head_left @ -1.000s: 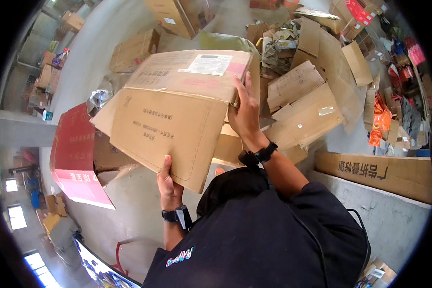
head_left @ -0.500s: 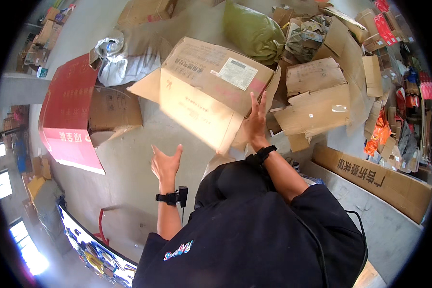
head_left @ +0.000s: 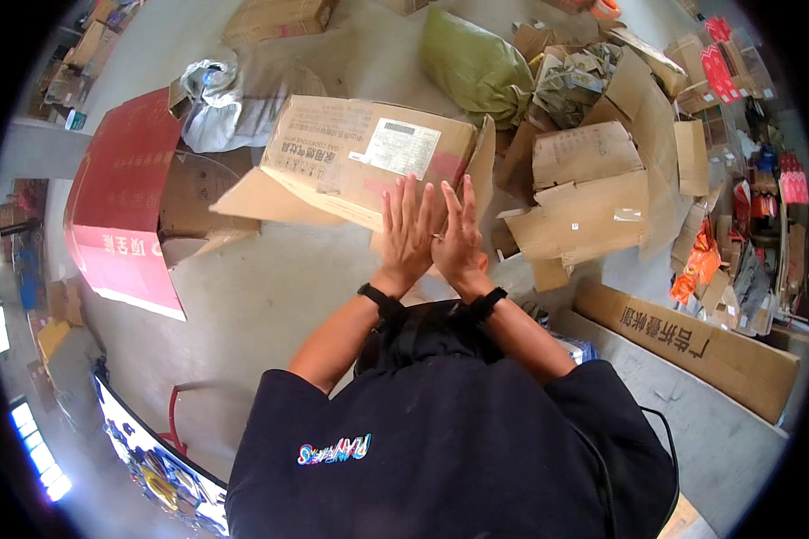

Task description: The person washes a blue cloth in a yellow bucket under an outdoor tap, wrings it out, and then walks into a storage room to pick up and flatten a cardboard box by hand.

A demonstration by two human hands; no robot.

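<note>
My left hand [head_left: 407,225] and my right hand [head_left: 460,229] are raised side by side in front of me, palms close together and fingers stretched out, holding nothing. Both wrists wear black bands. Just beyond the fingertips lies a large brown cardboard box [head_left: 351,148] with a white label and a loose flap, tilted on the grey floor. I cannot tell whether my fingertips touch its near edge.
A red open carton [head_left: 117,207] stands at the left. A crumpled plastic bag [head_left: 220,99] and a green sack [head_left: 472,63] lie behind the box. Flattened cardboard [head_left: 593,180] is piled at the right, and a long flat carton [head_left: 692,346] lies near my right side.
Both hands held the box up a second ago. The left hand let go first, then the right, and the box dropped away onto the floor. My hands have come together.
</note>
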